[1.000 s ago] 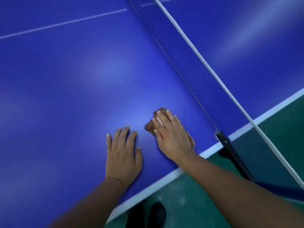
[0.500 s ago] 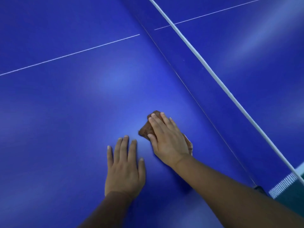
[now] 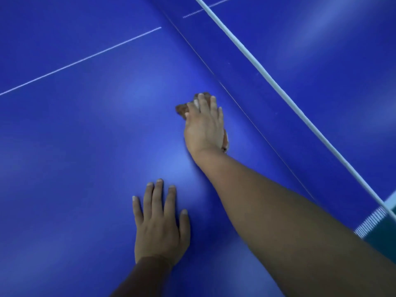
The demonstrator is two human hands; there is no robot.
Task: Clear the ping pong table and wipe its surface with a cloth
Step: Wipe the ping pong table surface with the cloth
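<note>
Pressing flat fingers (image 3: 211, 103) on the brown cloth (image 3: 182, 109), the right hand (image 3: 204, 127) wipes near the net (image 3: 278, 88); the left hand (image 3: 159, 229), fingers spread, braces on the desk (image 3: 75, 146).

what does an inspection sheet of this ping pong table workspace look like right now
surface: blue ping pong table, thin white centre line, glare patches
job's things: brown cloth lying flat on the table close to the net, mostly hidden under the hand
clutter: nothing seen
hands: right hand presses the cloth with straight fingers; left hand rests flat on bare table, holds nothing
cables: nothing seen
surroundings: net with white top band running diagonally; sliver of green floor at lower right
</note>
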